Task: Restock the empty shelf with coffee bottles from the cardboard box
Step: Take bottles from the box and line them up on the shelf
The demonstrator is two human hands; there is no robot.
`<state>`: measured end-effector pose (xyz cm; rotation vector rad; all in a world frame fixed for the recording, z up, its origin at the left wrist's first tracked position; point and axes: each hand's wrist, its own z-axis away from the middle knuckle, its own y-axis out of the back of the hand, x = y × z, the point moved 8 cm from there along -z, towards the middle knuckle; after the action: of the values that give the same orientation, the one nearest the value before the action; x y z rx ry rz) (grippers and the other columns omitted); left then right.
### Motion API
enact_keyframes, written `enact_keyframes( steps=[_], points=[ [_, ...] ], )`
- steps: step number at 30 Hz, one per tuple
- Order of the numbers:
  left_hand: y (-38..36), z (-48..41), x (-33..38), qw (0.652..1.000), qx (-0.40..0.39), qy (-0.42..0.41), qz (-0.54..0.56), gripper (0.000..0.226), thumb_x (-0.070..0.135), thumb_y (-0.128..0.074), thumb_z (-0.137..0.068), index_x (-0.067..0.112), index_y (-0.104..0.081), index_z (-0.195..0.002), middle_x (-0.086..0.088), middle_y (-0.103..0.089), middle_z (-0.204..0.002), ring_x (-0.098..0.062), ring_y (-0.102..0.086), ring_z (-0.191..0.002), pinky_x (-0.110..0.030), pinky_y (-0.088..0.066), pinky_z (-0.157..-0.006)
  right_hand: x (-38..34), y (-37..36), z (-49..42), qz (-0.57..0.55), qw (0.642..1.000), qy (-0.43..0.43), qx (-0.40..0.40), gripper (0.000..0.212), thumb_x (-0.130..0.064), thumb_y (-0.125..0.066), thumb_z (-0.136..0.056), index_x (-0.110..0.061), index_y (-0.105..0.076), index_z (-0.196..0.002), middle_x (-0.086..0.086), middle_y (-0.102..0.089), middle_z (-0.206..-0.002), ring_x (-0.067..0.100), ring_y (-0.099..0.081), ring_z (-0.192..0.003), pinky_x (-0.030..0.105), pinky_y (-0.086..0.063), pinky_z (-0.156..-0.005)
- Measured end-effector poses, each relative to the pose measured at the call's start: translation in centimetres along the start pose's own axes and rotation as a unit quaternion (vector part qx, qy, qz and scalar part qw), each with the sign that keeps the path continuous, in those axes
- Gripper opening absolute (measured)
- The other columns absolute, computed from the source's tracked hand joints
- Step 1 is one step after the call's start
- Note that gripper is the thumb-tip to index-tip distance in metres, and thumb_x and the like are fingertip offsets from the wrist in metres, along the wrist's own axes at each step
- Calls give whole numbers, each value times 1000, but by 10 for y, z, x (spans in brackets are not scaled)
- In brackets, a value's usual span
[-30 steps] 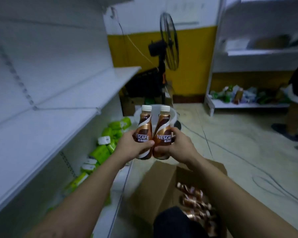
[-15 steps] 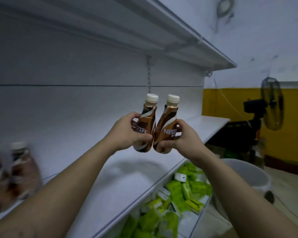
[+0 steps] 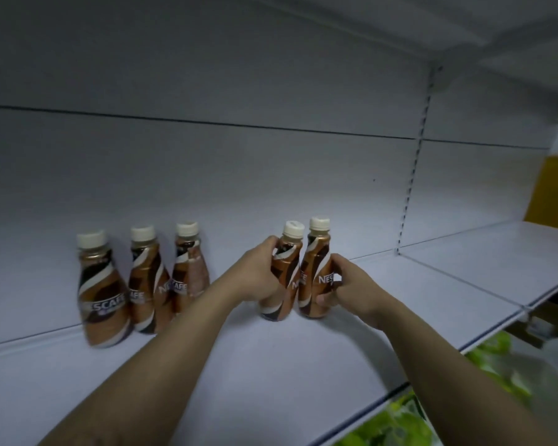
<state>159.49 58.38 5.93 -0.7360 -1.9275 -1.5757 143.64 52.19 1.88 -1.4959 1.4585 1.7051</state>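
Observation:
Two brown coffee bottles with cream caps stand side by side on the white shelf (image 3: 351, 342), both leaning a little. My left hand (image 3: 258, 272) grips the left held bottle (image 3: 285, 281) from its left side. My right hand (image 3: 348, 284) grips the right held bottle (image 3: 314, 272) from its right side. Their bases touch or nearly touch the shelf surface. To the left, three more coffee bottles (image 3: 102, 294) (image 3: 147, 284) (image 3: 189, 272) stand in a row near the back panel. The cardboard box is out of view.
The slotted upright (image 3: 414, 162) divides the back panel, with another shelf section (image 3: 484, 268) to the right. A higher shelf (image 3: 464, 24) overhangs. Green packets (image 3: 397, 423) lie on the lower shelf at bottom right. A yellow wall (image 3: 554, 191) shows at the far right.
Both hands carried the two bottles up from above the box, across to the shelf, and lowered them onto it to the right of the three standing bottles. My view swung left toward the shelf.

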Motion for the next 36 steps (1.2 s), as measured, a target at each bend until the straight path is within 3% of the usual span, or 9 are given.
enact_keyframes(
  steps=[4,7,11,17,20,23,26,29,36],
  points=[
    [19,-3,-16,999,5,31,32,60,12,-81,-66,25,-48,-115,3,-63,-106,-18,-61,-97,-35,-52,-82,2,-22,-17,-27,998,19,-50,60,16,-64,-69,-21,-56,-115,2,-65,-111,24,-64,-104,37,-57,-82],
    [59,-10,-4,995,81,20,63,74,23,-83,-69,24,-40,-129,6,-57,-111,-16,-58,-100,-31,-49,-81,-1,-36,-26,-47,994,28,-91,63,14,-62,-70,-29,-58,-116,-7,-68,-108,16,-65,-104,29,-57,-75],
    [82,-14,16,989,116,-25,-90,55,29,-81,-70,30,-52,-117,6,-59,-97,-12,-59,-84,-26,-45,-63,-3,-44,-35,-62,992,25,-111,63,14,-60,-67,-28,-61,-115,-8,-71,-105,20,-62,-110,39,-55,-87],
    [96,-15,11,974,122,-8,-188,44,28,-81,-69,29,-58,-106,3,-63,-95,-16,-60,-83,-37,-53,-75,-10,-66,-52,-94,989,13,-118,63,24,-56,-69,-14,-58,-119,2,-65,-111,28,-57,-116,50,-47,-100],
    [115,-11,3,958,152,10,-241,41,33,-82,-66,29,-60,-100,3,-64,-95,-18,-60,-85,-40,-53,-77,-14,-81,-58,-92,988,-4,-124,65,23,-60,-70,-11,-53,-124,6,-63,-117,28,-58,-114,47,-49,-98],
    [124,-9,-1,941,180,17,-287,39,39,-80,-67,27,-61,-100,2,-64,-96,-20,-60,-86,-39,-52,-79,-15,-95,-50,-48,988,13,-148,66,2,-75,-68,-25,-53,-124,-4,-67,-108,17,-64,-103,36,-55,-88],
    [122,-12,1,929,180,6,-323,37,42,-76,-70,28,-58,-99,2,-65,-98,-21,-58,-88,-36,-48,-79,-18,-89,-47,2,996,56,-67,68,-19,-87,-66,-29,-48,-121,-18,-61,-103,1,-62,-91,26,-53,-86],
    [118,-12,2,927,163,-2,-339,40,45,-74,-70,30,-56,-102,4,-64,-99,-21,-58,-90,-39,-45,-85,-18,-79,-44,20,998,62,24,63,-29,-86,-67,-33,-47,-117,-21,-58,-97,-1,-59,-83,8,-46,-57],
    [114,-11,7,910,181,-15,-372,36,38,-76,-70,28,-52,-95,3,-61,-92,-18,-52,-81,-36,-37,-77,-16,-88,-41,10,994,88,71,42,-7,-74,-81,-26,-55,-114,-26,-53,-88,-23,-54,-71,-4,-36,-44]
  ],
)
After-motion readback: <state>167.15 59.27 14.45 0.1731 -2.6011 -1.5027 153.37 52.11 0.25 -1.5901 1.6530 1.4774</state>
